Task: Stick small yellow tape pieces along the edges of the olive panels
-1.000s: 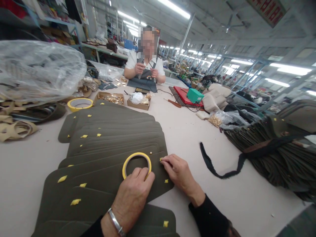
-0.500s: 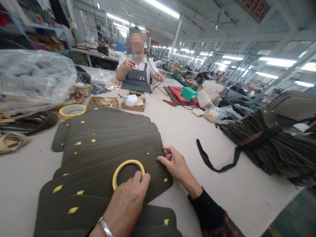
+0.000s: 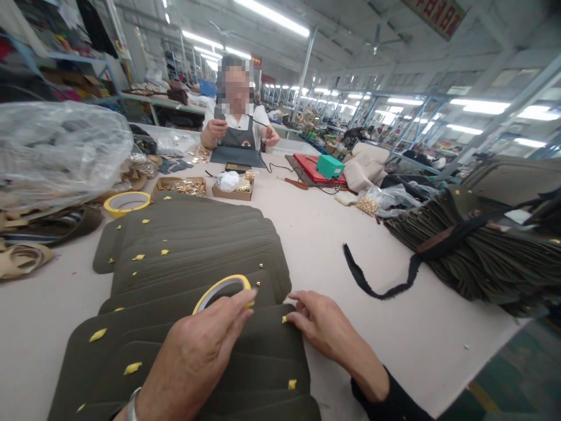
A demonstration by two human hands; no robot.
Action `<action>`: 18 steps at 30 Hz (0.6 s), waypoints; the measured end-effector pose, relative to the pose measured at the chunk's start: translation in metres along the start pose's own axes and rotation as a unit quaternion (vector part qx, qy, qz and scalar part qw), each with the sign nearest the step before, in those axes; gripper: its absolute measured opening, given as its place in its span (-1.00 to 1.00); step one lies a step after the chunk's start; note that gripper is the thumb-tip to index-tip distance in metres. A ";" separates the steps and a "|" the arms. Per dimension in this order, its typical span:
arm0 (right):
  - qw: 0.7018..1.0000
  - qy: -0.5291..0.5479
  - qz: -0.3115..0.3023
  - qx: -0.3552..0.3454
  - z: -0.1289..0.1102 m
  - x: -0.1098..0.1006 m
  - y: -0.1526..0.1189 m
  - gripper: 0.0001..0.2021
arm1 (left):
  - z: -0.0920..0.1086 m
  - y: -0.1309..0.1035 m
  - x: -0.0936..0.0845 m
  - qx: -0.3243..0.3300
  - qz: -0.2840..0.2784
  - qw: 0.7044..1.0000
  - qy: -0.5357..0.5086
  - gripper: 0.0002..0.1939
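Note:
My left hand grips a roll of yellow tape, tilted above overlapping dark olive panels. My right hand is at the right edge of a front panel, thumb and forefinger curled about its corner. The thumb tip touches a small yellow tape piece. Its other fingers are partly hidden. More yellow tape bits are scattered over the panels. Two small gold studs show on panels just beyond the right hand.
Another yellow tape roll lies at the back left, by cardboard boxes of gold hardware. A co-worker sits opposite, holding a dark tool. At right, a black strip trails from a stack of olive pieces. Plastic wrapping bulges at left.
My left hand has lifted and tilted the tape roll. The right hand has moved down the panel edge to the yellow tape piece. A second gold stud now shows.

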State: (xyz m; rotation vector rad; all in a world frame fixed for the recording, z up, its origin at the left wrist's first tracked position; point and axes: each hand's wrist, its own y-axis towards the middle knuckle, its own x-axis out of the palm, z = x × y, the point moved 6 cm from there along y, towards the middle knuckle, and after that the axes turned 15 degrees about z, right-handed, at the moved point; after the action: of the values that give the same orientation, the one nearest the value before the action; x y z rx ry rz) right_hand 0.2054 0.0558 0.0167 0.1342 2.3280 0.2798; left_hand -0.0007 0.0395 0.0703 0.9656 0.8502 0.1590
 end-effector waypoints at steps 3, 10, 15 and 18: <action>0.995 0.085 0.056 -0.018 -0.024 -0.012 0.002 -0.82 | 0.003 -0.003 0.003 0.001 -0.021 1.000 0.004 -0.57; 0.964 0.159 0.055 -0.206 -0.078 -0.002 -0.005 -0.81 | 0.013 -0.008 0.006 0.006 -0.019 1.000 -0.016 -0.53; 0.954 0.124 0.077 -0.260 -0.081 0.007 -0.010 -0.86 | 0.014 -0.013 0.005 0.002 -0.010 1.000 -0.009 -0.65; 0.948 0.094 0.104 -0.285 -0.082 0.010 -0.013 -0.88 | 0.012 -0.014 0.005 -0.025 -0.028 0.999 -0.025 -0.76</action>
State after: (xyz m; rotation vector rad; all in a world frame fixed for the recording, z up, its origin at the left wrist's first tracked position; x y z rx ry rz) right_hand 0.1388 0.0321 0.0621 0.0649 2.3185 1.0969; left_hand 0.0078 0.0257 0.0598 0.8945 0.8235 0.1066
